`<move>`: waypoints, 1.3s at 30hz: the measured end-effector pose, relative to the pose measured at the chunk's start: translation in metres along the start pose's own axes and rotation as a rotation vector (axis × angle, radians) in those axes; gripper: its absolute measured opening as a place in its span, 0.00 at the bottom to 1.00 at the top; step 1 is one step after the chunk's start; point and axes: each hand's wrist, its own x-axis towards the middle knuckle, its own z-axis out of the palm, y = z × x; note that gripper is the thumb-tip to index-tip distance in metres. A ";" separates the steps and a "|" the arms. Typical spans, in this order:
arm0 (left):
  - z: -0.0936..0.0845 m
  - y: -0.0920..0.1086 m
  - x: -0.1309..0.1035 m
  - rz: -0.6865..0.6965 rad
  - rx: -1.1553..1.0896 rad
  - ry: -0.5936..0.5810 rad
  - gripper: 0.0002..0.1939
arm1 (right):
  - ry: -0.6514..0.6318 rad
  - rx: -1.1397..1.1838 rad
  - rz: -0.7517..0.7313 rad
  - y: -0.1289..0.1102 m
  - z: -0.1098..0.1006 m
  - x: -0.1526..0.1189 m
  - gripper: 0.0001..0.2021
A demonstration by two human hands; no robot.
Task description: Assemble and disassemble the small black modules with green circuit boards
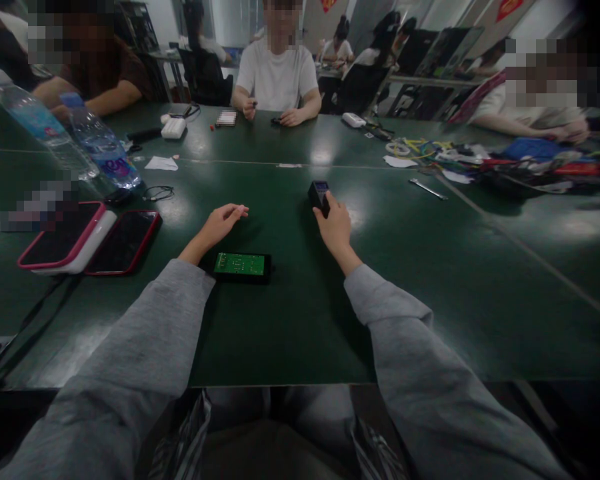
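My right hand [336, 225] has its thumb and fingers closed around a small black box-shaped device [319, 189] with a dark bluish top face. It holds the device upright at the table. To the left, my left hand [221, 223] hovers with fingers curled and tips pressed together; whether something tiny sits between them is hidden. Just below that hand lies a green circuit board [241, 264] in a black rectangular casing [269, 268], flat on the dark green table [300, 333].
At left lie a red-edged phone [125, 243], a pink-framed device [65, 233], two water bottles [103, 143] and a thin black cable [159, 193]. A wrench [429, 189] and tangled cables [485, 160] lie at right. Across the table a person in white [279, 73] handles small parts.
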 end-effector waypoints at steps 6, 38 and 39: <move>-0.001 -0.004 0.001 0.020 -0.001 -0.010 0.23 | 0.032 0.030 -0.030 0.009 0.007 0.003 0.32; 0.001 -0.003 0.001 0.006 0.000 -0.002 0.22 | 0.301 0.151 -0.169 -0.010 -0.014 -0.004 0.26; 0.001 -0.003 0.001 0.008 0.005 -0.001 0.22 | 0.292 0.149 -0.167 -0.011 -0.014 -0.005 0.26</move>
